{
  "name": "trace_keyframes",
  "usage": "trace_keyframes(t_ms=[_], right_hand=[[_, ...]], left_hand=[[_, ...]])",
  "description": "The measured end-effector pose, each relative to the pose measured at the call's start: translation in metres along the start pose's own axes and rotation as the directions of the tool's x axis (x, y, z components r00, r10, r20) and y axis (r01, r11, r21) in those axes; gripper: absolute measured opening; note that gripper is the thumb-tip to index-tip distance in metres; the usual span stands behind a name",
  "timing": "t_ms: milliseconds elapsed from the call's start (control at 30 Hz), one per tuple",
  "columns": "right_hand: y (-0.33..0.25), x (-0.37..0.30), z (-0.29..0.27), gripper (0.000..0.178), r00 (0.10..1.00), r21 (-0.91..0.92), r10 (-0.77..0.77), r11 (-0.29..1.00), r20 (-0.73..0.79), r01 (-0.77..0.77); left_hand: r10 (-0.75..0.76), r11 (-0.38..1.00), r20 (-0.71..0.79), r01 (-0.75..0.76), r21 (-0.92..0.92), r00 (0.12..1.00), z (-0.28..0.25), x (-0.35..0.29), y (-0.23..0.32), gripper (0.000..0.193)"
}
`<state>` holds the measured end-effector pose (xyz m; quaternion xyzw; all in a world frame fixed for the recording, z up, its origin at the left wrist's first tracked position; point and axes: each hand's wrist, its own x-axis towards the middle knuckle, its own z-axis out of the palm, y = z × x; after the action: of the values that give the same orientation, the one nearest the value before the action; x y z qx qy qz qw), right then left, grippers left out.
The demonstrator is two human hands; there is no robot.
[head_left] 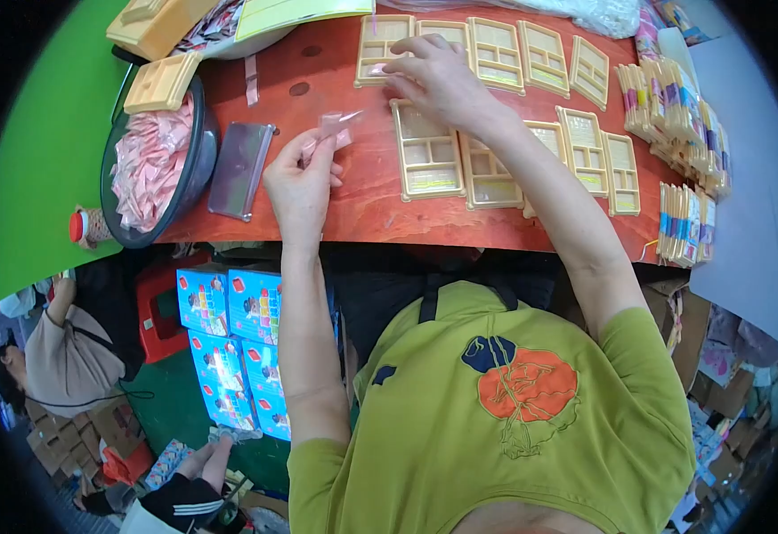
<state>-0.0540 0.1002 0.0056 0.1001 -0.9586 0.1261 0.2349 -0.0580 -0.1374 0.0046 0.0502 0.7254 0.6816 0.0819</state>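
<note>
the left hand [303, 182] pinches a small pink sachet [336, 127] above the red table [362, 200], its long axis pointing right toward the beige compartment tray [382, 49] where the right hand [433, 78] presses, fingertips closed on another sachet.

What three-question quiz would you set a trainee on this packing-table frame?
1. True or false: the left hand holds a small clear pink sachet.
2. Where does the right hand rest? A) in the dark bowl B) on a beige compartment tray C) on the blue boxes
3. What fills the bowl?

Key: 1 true. 2 B. 3 A heap of pink sachets.
</note>
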Motion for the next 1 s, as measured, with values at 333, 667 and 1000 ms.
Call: trace_keyframes(t_ms=[333, 667, 1000], right_hand=[[-0.036, -0.012, -0.044, 0.014, 0.994, 0.574, -0.012, 0.817, 0.113, -0.055], [-0.006, -0.065, -0.054, 0.01, 0.999, 0.437, 0.036, 0.898, 0.032, -0.047], [-0.04, -0.112, -0.062, 0.019, 0.985, 0.18, -0.156, 0.974, 0.071, 0.141]], left_hand=[[0.191, 0.951, 0.085, -0.205, 0.232, 0.978, 0.014, -0.001, -0.003, 0.014], [-0.056, 0.985, 0.025, 0.059, -0.161, 0.998, 0.004, -0.007, -0.005, 0.016], [-0.008, 0.992, -0.078, -0.002, -0.124, 0.997, 0.015, -0.015, -0.021, 0.017]])
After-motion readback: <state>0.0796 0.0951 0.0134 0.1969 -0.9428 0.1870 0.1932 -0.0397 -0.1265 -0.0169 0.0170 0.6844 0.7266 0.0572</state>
